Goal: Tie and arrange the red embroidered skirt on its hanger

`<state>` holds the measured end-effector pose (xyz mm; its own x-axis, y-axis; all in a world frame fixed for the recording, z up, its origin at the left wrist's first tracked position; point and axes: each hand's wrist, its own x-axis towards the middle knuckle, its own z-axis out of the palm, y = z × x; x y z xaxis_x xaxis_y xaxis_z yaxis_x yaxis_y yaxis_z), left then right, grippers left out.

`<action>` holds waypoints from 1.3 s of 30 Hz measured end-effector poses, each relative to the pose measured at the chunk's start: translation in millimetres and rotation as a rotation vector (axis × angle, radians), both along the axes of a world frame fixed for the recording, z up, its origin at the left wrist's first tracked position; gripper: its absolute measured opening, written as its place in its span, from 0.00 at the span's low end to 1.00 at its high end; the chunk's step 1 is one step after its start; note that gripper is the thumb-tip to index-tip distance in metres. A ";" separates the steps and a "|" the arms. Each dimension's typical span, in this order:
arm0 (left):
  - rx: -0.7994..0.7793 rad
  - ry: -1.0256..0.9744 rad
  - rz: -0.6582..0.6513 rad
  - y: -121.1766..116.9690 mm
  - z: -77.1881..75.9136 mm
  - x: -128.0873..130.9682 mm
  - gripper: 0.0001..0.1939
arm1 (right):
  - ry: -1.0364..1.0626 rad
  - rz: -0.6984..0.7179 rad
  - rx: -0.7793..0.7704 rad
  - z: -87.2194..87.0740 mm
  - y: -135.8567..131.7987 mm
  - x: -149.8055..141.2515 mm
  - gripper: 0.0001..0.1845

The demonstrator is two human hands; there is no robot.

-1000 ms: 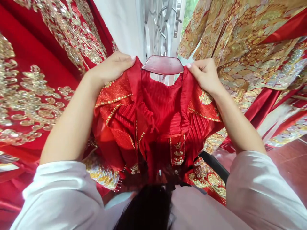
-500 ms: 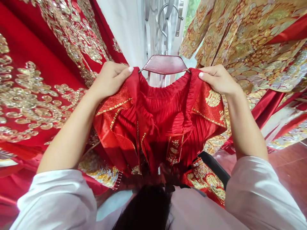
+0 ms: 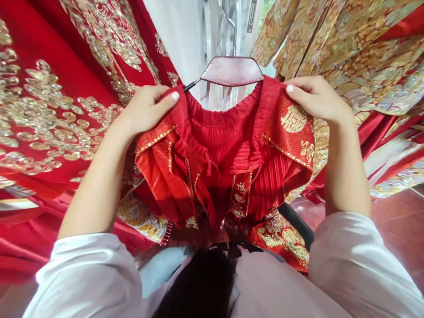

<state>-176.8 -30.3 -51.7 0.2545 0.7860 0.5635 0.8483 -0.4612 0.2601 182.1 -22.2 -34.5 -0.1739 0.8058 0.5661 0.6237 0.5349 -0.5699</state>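
Observation:
A red pleated garment [image 3: 228, 159] with gold embroidery hangs in front of me from a dark red hanger [image 3: 232, 70]. My left hand [image 3: 147, 108] pinches the garment's top edge on the left, by the hanger's thin metal arm. On the right, my right hand [image 3: 316, 97] grips the top edge, fingers closed over a gold-embroidered panel. The hanger's metal hook [image 3: 232, 22] rises to a white grille behind it.
Red fabric with gold sequin patterns [image 3: 49, 110] hangs close on the left. Gold brocade garments [image 3: 357, 57] hang on the right. A white wall and window grille [image 3: 212, 39] lie ahead. Red tiled floor [image 3: 400, 229] shows at lower right, beside a black bar [image 3: 294, 223].
Both hands have spread the garment's top edge wider along the hanger, the right hand moving right. The hanger sits higher in view, and its left metal arm now shows.

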 end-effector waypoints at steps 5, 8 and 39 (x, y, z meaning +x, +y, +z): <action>0.211 -0.005 -0.026 -2.9 2.1 5.1 0.20 | 0.114 0.110 0.035 -26.2 13.7 18.1 0.18; 0.325 -0.190 -0.040 2.0 3.6 8.9 0.24 | 0.350 0.115 0.019 -48.7 32.3 22.2 0.18; -0.031 -0.030 0.504 -107.7 -153.2 94.7 0.05 | 0.009 -0.200 0.352 -147.7 -82.1 -127.6 0.17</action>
